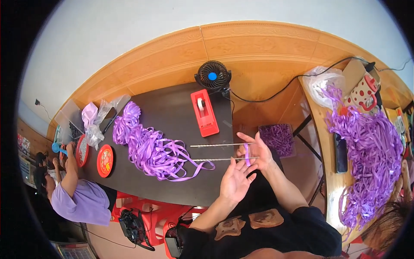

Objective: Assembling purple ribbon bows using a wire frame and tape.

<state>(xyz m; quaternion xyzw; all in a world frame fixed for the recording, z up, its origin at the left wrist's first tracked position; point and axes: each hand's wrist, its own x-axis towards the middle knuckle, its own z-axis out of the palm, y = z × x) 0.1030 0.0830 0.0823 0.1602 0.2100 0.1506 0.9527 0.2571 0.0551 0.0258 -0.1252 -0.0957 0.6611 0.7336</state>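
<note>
Two thin metal rods [220, 145] stick out side by side past the table's right edge. A short length of purple ribbon [247, 152] spans from one rod to the other near their right ends. My left hand [235, 183] is palm up below the lower rod, thumb raised and fingers apart, fingertips beside the ribbon's lower end. My right hand [261, 153] is at the rods' right ends, thumb and forefinger spread, other fingers bent behind the ribbon and partly hidden. From a purple ribbon heap [151, 151] on the table, a loose loop reaches the lower rod's left end.
The dark table [168, 190] bears a red tape dispenser [204, 113], a black fan [213, 75] and a red plate [105, 160]. Purple shreds fill a bin [277, 140]. More ribbon [368, 151] and a phone [340, 153] lie on the right-hand table. Another person [82, 200] works at left.
</note>
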